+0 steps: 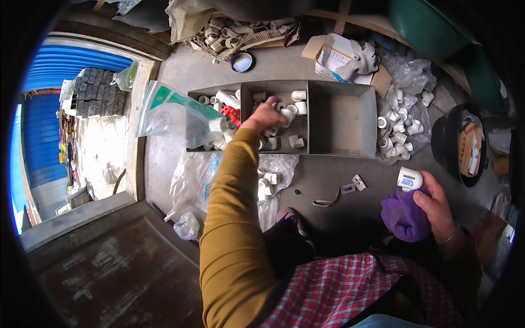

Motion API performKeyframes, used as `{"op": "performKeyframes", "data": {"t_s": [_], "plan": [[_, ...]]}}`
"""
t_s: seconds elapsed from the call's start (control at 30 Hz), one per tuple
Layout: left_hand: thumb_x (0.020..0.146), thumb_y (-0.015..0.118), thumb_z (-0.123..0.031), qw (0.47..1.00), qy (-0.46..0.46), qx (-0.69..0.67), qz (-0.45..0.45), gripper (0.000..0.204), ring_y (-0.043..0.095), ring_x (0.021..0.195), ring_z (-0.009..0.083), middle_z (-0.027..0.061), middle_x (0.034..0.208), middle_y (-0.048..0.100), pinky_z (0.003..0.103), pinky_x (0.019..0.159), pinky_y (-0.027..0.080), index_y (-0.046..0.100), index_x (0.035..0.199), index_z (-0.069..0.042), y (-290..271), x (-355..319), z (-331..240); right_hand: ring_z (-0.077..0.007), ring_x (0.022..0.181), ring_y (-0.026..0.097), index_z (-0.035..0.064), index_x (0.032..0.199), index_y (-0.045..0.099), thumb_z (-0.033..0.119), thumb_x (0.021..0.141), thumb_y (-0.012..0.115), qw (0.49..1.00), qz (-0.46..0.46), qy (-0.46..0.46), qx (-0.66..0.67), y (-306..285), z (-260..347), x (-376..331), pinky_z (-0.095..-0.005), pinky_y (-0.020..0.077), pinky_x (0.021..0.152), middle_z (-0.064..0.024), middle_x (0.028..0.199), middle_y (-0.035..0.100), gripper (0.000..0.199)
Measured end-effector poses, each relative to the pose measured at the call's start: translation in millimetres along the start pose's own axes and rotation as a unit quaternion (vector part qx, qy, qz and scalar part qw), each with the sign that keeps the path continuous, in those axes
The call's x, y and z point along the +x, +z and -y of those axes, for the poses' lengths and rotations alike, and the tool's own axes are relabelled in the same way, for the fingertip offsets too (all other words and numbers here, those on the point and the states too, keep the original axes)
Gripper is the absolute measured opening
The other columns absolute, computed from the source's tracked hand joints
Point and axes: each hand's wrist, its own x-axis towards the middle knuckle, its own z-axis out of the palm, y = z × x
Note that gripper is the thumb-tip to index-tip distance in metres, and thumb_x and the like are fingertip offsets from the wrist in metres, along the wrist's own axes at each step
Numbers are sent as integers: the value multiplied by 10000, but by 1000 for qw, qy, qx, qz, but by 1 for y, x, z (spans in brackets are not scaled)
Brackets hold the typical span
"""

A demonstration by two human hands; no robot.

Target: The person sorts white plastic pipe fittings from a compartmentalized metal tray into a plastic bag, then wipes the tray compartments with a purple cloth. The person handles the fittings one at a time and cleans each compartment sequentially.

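Observation:
My left hand (263, 116) reaches into the middle compartment of a grey metal bin (342, 86), its fingers closed on a white pipe fitting (286, 114). Several more white fittings lie around it in that compartment, including one (298, 95) at the back. In my right hand (437, 206), held over my lap on the right, are a purple cloth (403, 216) and a white pipe elbow (409, 179) with a blue-and-dark label. The elbow stands upright above the cloth. The bin's left compartment holds white fittings and a red piece (231, 115), partly behind my left forearm.
A clear bag with green print (169, 116) hangs over the bin's left end. Right of the bin, white elbows (402, 124) lie on clear plastic near a black bucket (460, 143). A carton with a grey glove (353, 63) stands behind. A doorway opens at left.

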Motion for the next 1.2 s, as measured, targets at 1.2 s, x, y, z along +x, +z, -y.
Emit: {"op": "performKeyframes", "data": {"t_s": [1.2], "plan": [[675, 671, -229, 956, -12, 263, -130, 542, 540, 963, 322, 214, 1080, 504, 380, 782, 460, 467, 1139, -36, -27, -161, 80, -142, 986, 491, -35, 1194, 385, 167, 773, 542, 999, -14, 40, 6, 17, 0, 16, -275, 365, 887, -87, 1068, 527, 493]]}}
